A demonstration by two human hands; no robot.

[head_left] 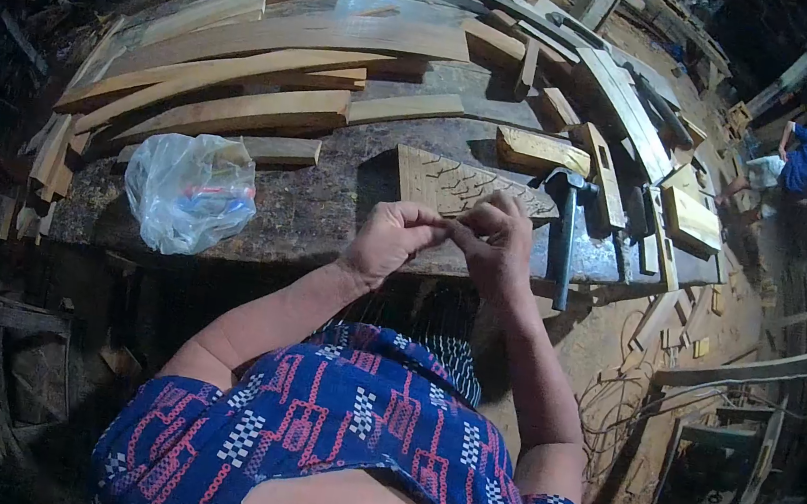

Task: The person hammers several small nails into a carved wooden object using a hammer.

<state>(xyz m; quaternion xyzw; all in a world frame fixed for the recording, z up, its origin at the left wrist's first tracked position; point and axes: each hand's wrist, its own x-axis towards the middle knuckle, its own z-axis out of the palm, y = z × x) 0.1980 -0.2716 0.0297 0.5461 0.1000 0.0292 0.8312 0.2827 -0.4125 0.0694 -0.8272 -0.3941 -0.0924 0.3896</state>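
My left hand point(387, 243) and my right hand point(498, 250) meet at the fingertips just over the near edge of the workbench. Fingers of both are pinched together, and I cannot tell what small thing they hold. Right behind them lies a wooden board point(424, 182) covered in thin, dark, bent shapes; my right hand overlaps its lower part. A hammer point(568, 234) rests to the right of the board, its head away from me and its handle reaching past the bench edge. To the left of my hands sits a clear plastic bag point(191, 192) with red and blue things inside.
Long planks point(299, 38) and curved timber pieces point(229, 110) cover the left and back of the workbench point(307, 215). Notched wood pieces point(602, 174) and a pale block point(691, 222) lie at the right. A person in blue point(806, 160) is low down at far right.
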